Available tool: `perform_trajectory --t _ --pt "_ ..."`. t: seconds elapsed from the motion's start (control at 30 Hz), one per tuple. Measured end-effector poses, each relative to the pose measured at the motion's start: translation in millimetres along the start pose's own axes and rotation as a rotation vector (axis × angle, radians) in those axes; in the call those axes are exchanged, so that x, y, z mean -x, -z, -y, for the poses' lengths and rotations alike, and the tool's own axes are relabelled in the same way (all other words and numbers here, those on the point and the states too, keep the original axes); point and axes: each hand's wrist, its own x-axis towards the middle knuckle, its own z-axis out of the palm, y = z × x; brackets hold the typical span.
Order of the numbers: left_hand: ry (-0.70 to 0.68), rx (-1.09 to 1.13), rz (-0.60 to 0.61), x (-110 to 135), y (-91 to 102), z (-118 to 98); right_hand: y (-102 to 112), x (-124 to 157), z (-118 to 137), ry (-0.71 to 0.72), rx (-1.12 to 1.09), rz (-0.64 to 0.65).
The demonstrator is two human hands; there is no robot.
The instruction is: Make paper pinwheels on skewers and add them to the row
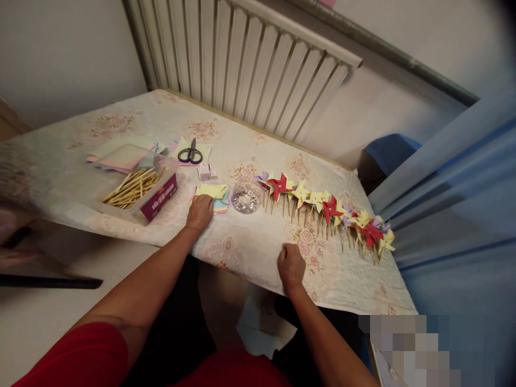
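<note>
My left hand rests on the table with its fingers curled on the edge of a small stack of coloured paper squares. My right hand lies closed on the flowered tablecloth near the front edge, fingers tucked under; nothing shows in it. A row of several paper pinwheels on wooden sticks, red, yellow and lilac, runs from the middle of the table to its right end. A small clear dish of shiny bits stands between the paper stack and the pinwheels.
A clear box of wooden sticks with a purple label sits at the left, coloured paper sheets behind it. Black scissors lie on paper further back, beside a small white packet. A radiator stands behind; blue fabric hangs right.
</note>
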Motion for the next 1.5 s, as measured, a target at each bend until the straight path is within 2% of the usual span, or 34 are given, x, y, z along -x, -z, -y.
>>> perform_trajectory --t 0.3,0.43,0.63,0.83,1.07,1.27,1.4,1.5 --pt "0.027 0.021 -0.073 -3 0.3 0 0 0 0 0.016 0.016 0.001" --pt "0.17 0.047 -0.123 -8 3.9 4 0 0 0 0.017 0.021 -0.002" --pt "0.43 0.157 -0.23 -8 19.8 4 0 0 -1 0.038 0.033 -0.017" --pt "0.527 0.193 -0.312 -7 31.3 0 -1 0 -1 0.034 0.023 -0.016" --pt "0.488 0.105 -0.333 -1 42.9 -3 -1 0 -1 0.033 0.029 -0.002" --pt "0.453 0.027 -0.343 5 69.3 -18 2 0 2 0.011 0.047 0.027" --pt "0.338 0.009 -0.356 14 85.1 -34 5 -1 4 0.006 0.053 0.046" --pt "0.152 0.064 -0.323 29 79.8 -55 5 -2 5 0.001 0.071 0.06"
